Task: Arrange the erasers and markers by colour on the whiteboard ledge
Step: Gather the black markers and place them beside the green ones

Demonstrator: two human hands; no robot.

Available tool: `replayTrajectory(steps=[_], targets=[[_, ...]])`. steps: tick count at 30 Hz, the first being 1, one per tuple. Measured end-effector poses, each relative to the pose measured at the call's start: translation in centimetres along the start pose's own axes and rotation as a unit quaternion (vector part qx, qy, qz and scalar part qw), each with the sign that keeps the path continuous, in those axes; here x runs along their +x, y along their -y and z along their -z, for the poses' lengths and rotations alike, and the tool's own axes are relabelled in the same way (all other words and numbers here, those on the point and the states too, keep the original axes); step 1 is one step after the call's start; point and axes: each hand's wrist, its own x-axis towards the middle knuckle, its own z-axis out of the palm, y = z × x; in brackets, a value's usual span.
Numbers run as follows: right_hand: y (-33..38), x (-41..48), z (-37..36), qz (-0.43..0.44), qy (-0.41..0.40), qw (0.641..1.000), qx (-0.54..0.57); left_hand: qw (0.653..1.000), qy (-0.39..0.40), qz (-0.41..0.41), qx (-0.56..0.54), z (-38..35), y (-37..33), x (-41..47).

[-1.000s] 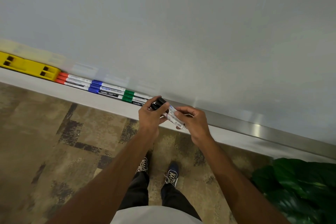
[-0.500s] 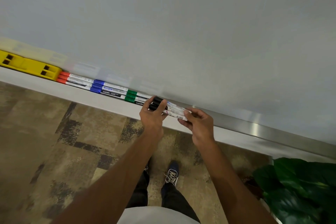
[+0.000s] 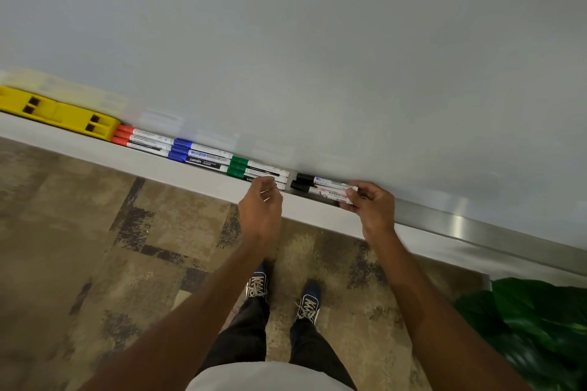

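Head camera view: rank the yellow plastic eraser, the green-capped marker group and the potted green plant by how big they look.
1. Green plant, though it is cropped and nearest the camera.
2. Yellow plastic eraser, cut off at the left edge.
3. Green-capped marker group, partly hidden by the left hand.

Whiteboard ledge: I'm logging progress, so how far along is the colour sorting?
Nearly finished. Done: yellow erasers, then red markers, blue markers and green markers lie grouped in a row on the ledge. In hand: the right hand holds the black markers at their far end, just beyond the green ones; the left hand is open by the green group. Left: release them and close the small gap.
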Motion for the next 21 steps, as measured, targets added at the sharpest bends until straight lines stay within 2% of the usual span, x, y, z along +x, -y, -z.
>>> replayTrajectory(steps=[2,4,7,9,11,16,21], targets=[[-0.4,0.2,-0.2,0.008,0.003,1.0,-0.021,0.994,0.052,-0.059,0.078,-0.1,0.6,-0.5],[-0.6,0.3,-0.4,0.009,-0.008,0.999,-0.038,0.968,0.116,-0.135,0.177,-0.5,1.5,-0.6],[-0.7,0.3,-0.9,0.012,-0.027,0.998,-0.061,0.88,0.217,-0.247,0.342,-1.6,2.8,0.0],[-0.8,0.2,-1.3,0.017,-0.039,0.996,-0.079,0.812,0.243,-0.304,0.434,-2.4,3.7,0.3],[-1.0,0.1,-1.7,0.017,-0.052,0.994,-0.092,0.775,0.25,-0.326,0.48,-3.1,4.2,0.5],[-0.7,-0.3,-3.0,0.016,-0.09,0.981,-0.171,0.752,0.258,-0.313,0.52,-4.1,4.6,1.0],[0.4,-0.7,-4.0,-0.034,-0.09,0.982,-0.163,0.747,0.246,-0.31,0.533,-4.1,4.5,0.8]])
